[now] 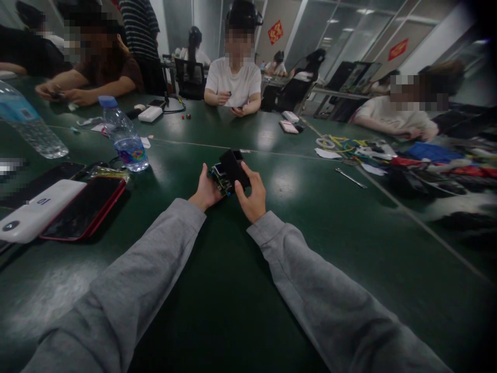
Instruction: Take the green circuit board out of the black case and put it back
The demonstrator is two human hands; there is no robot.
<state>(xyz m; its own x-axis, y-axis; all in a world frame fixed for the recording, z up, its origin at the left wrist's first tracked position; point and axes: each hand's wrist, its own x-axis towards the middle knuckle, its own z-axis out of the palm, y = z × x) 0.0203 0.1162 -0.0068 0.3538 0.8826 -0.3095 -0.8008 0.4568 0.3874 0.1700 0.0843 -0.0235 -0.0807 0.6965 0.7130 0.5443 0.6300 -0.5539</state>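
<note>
Above the green table, my left hand (207, 189) is closed around the edge of a small circuit board (221, 180), which carries several tiny parts. A flat black cover (234, 169) is gripped between the thumb and fingers of my right hand (253, 194). The cover is tilted and overlaps the right part of the board. Whether the two pieces are joined cannot be made out, as the cover hides that side.
To the left lie a red-cased phone (87, 207), a white power bank (39, 210) and a water bottle (126, 137). Tangled cables (349, 147) and a wrench (350, 177) are on the right. A person in a white shirt (233, 85) sits opposite.
</note>
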